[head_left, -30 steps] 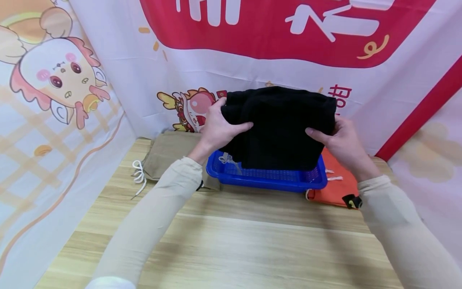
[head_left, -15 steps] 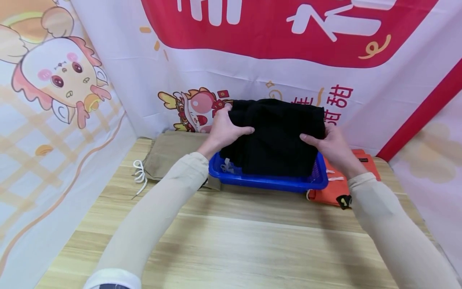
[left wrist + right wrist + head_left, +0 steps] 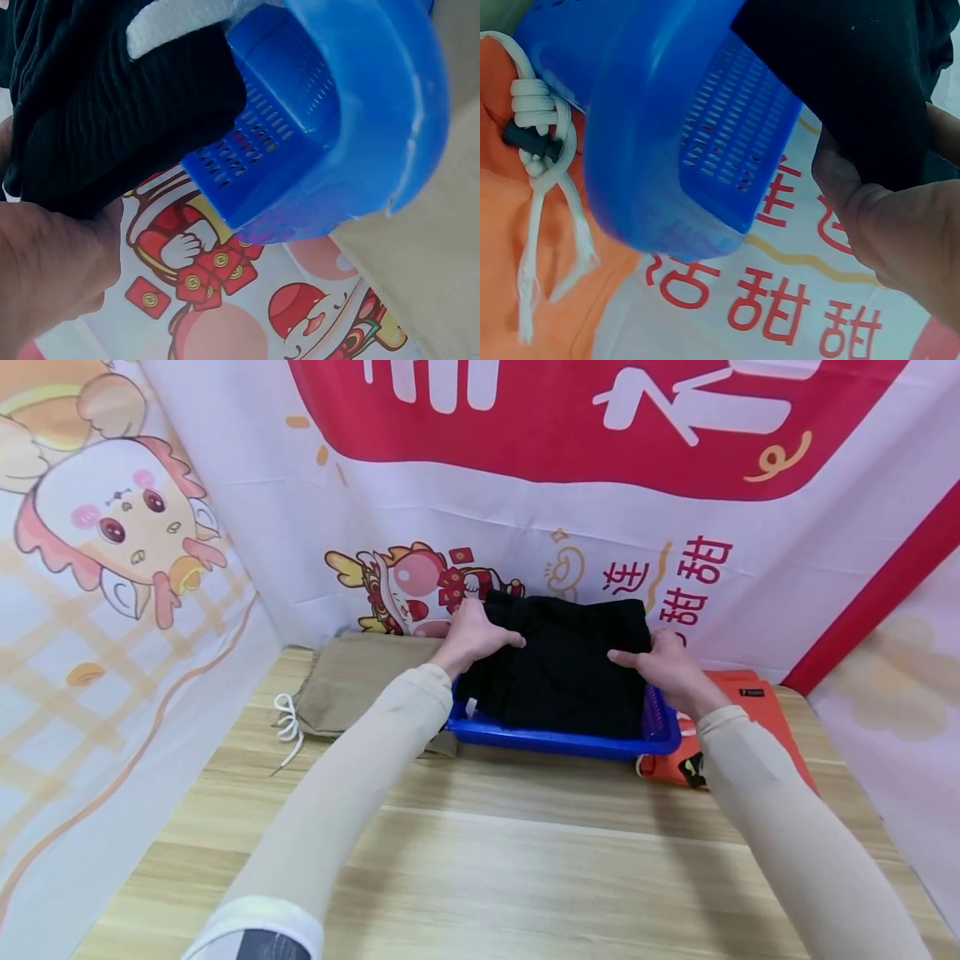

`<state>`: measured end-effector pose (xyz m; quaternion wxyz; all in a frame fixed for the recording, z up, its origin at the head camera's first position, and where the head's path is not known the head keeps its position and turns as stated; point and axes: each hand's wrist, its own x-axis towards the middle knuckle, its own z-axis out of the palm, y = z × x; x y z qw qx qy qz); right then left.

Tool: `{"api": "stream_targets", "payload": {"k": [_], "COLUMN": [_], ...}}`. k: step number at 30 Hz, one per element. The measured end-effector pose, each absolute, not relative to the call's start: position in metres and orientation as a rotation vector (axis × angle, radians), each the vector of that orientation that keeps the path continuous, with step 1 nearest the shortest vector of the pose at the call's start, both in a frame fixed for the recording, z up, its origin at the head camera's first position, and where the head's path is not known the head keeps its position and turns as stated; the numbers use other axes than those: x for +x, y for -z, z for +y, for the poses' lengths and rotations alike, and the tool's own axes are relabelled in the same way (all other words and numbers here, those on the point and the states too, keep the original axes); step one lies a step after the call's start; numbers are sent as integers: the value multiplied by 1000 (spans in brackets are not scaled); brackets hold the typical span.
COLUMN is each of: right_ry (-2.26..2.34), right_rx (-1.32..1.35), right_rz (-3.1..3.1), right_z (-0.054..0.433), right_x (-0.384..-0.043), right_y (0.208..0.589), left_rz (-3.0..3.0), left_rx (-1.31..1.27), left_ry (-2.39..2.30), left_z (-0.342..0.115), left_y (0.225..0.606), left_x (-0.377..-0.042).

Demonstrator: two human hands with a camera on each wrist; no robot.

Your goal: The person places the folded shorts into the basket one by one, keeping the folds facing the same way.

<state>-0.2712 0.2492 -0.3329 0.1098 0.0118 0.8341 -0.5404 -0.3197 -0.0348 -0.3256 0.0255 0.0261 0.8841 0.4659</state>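
Observation:
Both hands hold a pair of folded black drawstring shorts [image 3: 566, 672] by its left and right sides. My left hand [image 3: 477, 635] pinches the left side, with the thumb across the front. At the right side my right hand [image 3: 667, 668] grips in the same way, fingers behind the cloth. The lower part of the shorts is inside the blue plastic basket [image 3: 558, 743], and the upper edge stands above the rim. In the left wrist view, the ribbed waistband [image 3: 142, 127] and a pale drawstring [image 3: 180, 22] show beside the basket's perforated wall.
Folded khaki clothing [image 3: 367, 681] with a white cord lies left of the basket. To the right, orange clothing [image 3: 750, 710] with white drawstrings lies partly under my right forearm. A printed cloth [image 3: 420, 502] hangs right behind the basket, over the wooden table [image 3: 525, 860].
Both hands have lowered the black shorts into the basket and come closer together. More of the printed cloth behind now shows above the shorts.

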Motion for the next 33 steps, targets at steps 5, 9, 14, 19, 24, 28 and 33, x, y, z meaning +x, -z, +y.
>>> {"api": "stream_targets", "payload": {"k": [5,9,14,19,24,28,33], "right_ry": [1546,1530,1485,1517,1545,1543,1532], "right_rx": [67,77,115,120,135,147,175], "right_rz": [2398,2331,2316,2237,2211,2201,2196], "right_z": [246,244,246,247,245,246,246], "right_x": [-281,-286,-291,-295,-298,-300,-301], "right_y": [339,342,347,356,364,369,372], "left_rz": [2696,2668,2658,2657,2647,2613,2522], "left_rx": [7,-25,-44,-77,-82,-82,-89], "left_ry": [-1381,-1339,-1329,-1316,-1257,-1214,-1149], "left_z": [-32,-29,-25,-20,-16,-16,-17], "left_y": [330,335,343,352,359,364,366], "left_x": [-325,-329,-333,-336,-337,-339,-344]}}
